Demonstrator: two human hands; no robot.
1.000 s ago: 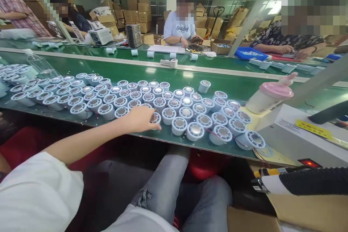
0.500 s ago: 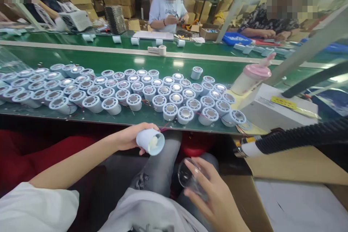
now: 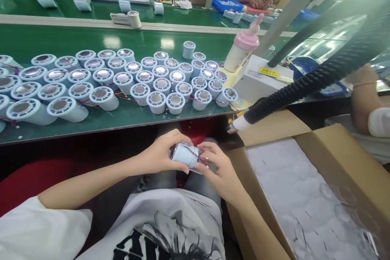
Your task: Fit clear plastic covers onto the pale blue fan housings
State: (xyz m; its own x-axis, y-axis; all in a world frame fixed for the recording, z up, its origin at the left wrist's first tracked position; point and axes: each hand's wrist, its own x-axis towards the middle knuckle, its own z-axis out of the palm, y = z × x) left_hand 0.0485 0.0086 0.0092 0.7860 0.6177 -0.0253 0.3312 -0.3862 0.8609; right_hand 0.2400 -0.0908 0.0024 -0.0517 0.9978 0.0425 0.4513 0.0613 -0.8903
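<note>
My left hand [image 3: 166, 152] is closed around a light-blue plastic cylinder [image 3: 185, 155], held on its side above my lap. Thin dark and red wires run along the cylinder to a small white plug near its right end. My right hand [image 3: 221, 170] meets that end, its fingers curled round a clear plastic cup [image 3: 211, 166] that is mostly hidden behind them. How far the cup and cylinder overlap I cannot tell. On the green bench stand many similar light-blue cylinders [image 3: 157, 101], with round metallic centres in their tops and loose wires between them.
At my right an open carton [image 3: 332, 138] holds white padding and clear cups. A black ribbed hose [image 3: 283, 93] with a metal tip hangs over the bench edge. A pink-lidded bottle [image 3: 242, 48] stands by a white box [image 3: 258, 75]. Other people work across the bench and at right.
My hands have come together: the left turned the cylinder and moved it right, while the right brought the clear cup up to its end. The view has shifted to the right and down.
</note>
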